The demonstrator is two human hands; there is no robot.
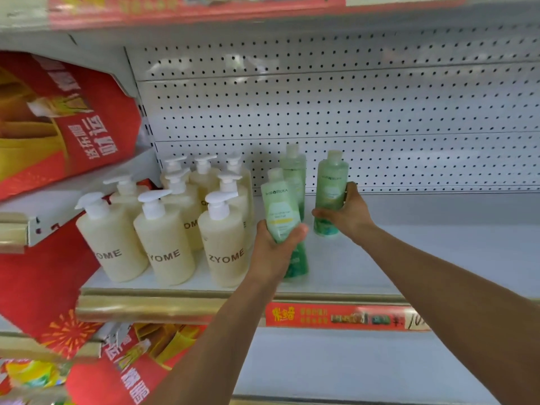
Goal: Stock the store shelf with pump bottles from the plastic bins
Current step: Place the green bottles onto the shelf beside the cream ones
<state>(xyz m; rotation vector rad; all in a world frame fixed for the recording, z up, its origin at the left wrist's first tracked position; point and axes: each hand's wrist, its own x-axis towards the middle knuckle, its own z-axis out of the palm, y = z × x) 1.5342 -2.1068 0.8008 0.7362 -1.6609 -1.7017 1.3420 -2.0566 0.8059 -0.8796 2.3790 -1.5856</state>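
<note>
Our left hand (271, 249) is curled round the front bottle (280, 206), a green one, with the thumb across its lower label. The bottle tilts, its cap leaning left toward the cream bottles (163, 247). Its base is low and close to the front lip (146, 305). We cannot tell whether it touches the shelf (423, 252).

Our right hand (347, 211) wraps the lower half of the right bottle (331, 182), fingers on its left side and thumb up its right. This green bottle stands upright on the shelf, about midway between the lip and the back panel (350, 112).

The back bottle (293, 168), also green, stands upright behind and between the other two, near the back panel. The front bottle partly hides it.

The cream bottles, with white pump tops, fill the shelf's left end in rows from the lip toward the back. The nearest one is just beside our left hand, with only a narrow gap. Red packs (58, 118) lean in at their left.

Right of the right bottle we see white shelf board running to the picture's edge, with our right forearm crossing above its front part. A red price strip (344, 317) runs along the lip below our arms, and a lower shelf (321, 363) shows beneath.
</note>
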